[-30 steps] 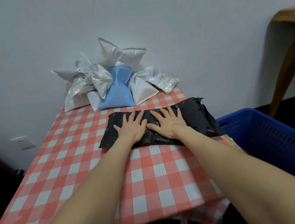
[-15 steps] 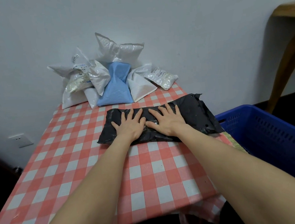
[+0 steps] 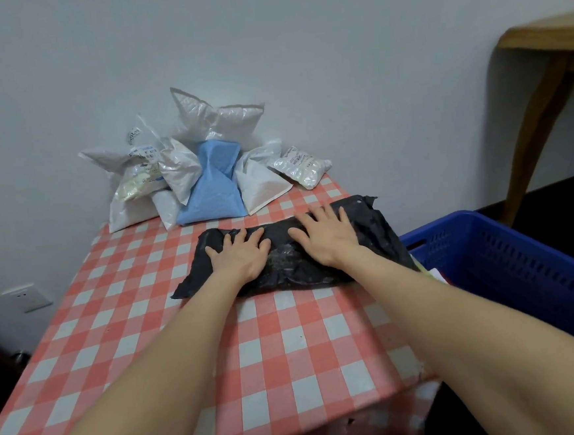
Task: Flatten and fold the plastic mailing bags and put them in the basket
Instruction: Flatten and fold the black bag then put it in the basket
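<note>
The black mailing bag [image 3: 281,255] lies across the checkered surface [image 3: 171,333], a little right of the frame's centre. Both hands press flat on it, fingers straight and spread, gripping nothing. Half a second ago the thumbs almost touched. Now the left hand [image 3: 242,255] is nearer the bag's left end and the right hand [image 3: 328,238] nearer its right end, with a gap between them. The blue basket [image 3: 523,267] stands at the right edge of the frame, and other bags [image 3: 207,182] are piled above the centre.
</note>
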`<state>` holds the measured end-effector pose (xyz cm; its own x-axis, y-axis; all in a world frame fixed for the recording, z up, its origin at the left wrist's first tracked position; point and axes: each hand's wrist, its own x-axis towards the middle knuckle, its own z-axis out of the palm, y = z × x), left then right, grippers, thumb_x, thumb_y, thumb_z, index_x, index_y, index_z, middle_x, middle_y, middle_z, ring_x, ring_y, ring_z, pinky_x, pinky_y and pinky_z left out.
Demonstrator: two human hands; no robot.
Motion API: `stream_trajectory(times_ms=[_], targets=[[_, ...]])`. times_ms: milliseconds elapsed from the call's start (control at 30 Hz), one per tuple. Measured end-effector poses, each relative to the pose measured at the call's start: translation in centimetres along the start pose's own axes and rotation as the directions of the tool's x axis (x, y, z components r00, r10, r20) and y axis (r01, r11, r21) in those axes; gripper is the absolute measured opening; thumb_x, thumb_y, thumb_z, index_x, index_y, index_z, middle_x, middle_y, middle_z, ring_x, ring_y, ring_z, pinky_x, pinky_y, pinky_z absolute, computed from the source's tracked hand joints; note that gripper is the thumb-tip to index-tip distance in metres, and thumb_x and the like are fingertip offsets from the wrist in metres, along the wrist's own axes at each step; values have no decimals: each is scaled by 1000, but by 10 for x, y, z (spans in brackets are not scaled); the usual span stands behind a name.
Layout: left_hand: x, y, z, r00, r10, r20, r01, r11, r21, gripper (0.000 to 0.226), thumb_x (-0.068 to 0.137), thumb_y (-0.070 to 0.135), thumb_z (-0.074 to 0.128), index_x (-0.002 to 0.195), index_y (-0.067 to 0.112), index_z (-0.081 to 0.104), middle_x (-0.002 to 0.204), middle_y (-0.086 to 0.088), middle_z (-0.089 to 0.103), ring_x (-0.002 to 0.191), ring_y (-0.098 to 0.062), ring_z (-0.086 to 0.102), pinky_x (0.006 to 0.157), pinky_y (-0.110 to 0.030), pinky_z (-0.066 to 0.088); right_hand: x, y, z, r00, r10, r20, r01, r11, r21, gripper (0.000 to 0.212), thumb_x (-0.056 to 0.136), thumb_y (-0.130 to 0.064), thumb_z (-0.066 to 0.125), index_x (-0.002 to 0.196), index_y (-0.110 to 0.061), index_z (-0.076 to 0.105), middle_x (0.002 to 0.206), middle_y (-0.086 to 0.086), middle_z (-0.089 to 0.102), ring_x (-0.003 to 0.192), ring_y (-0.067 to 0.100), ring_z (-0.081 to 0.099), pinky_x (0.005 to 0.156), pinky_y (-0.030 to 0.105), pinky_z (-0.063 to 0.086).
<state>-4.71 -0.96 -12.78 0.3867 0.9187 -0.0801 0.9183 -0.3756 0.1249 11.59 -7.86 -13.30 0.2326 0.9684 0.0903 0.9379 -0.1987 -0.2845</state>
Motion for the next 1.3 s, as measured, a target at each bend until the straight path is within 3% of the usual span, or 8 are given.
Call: stream_trajectory(times_ms=[67,133,233,400,767,1033,1300], targets=[[2,10,-6,987,43,-152,-42,999,9,51,99,45,19,149,33,23,158,-2,19,145,-25,13,114,-60,7,0,9,-11,985,85,-147,-94,994,-55,61,101,-51,23,154,-23,14,161,6,10,149,28,-4,119,50,0],[2,26,-9,961,116,-250,-120,993,-2,50,100,41,22,148,32,24,157,-1,21,145,-22,14,115,-53,10,1,19,-22,974,120,-191,-143,983,-112,64,101,-51,22,155,-20,7,162,7,4,149,29,-8,119,50,0],[3,53,-4,963,215,-165,-212,977,34,50,100,44,20,150,38,16,160,3,13,148,-21,4,116,-54,5,2,31,-27,990,119,-75,-130,979,-157,72,98,-57,21,155,-16,3,162,8,-3,148,30,-12,120,49,-2],[7,66,10,973,229,-28,-224,966,125,52,99,51,13,150,43,5,160,9,7,148,-25,-1,114,-61,0,-4,48,-9,984,160,79,-148,979,-139,81,93,-69,17,155,-18,3,162,8,-4,148,29,-14,120,48,-3],[5,67,21,973,223,-60,-209,961,180,54,98,55,12,150,44,2,160,6,7,147,-25,4,114,-62,4,-3,55,2,983,174,67,-166,981,-101,85,90,-73,21,155,-22,3,162,5,-3,149,25,-10,120,49,3],[6,67,22,974,220,-50,-209,964,166,53,99,52,13,150,42,5,160,7,11,147,-25,7,114,-61,4,-1,54,2,978,192,79,-184,978,-100,69,98,-59,17,155,-22,3,162,3,-1,149,25,-8,119,50,3],[5,67,26,973,221,-61,-209,965,161,54,98,52,12,150,41,3,160,6,11,147,-25,7,114,-61,4,-3,53,3,978,201,60,-194,976,-101,68,98,-58,19,155,-23,4,162,2,0,149,25,-6,119,49,5]])
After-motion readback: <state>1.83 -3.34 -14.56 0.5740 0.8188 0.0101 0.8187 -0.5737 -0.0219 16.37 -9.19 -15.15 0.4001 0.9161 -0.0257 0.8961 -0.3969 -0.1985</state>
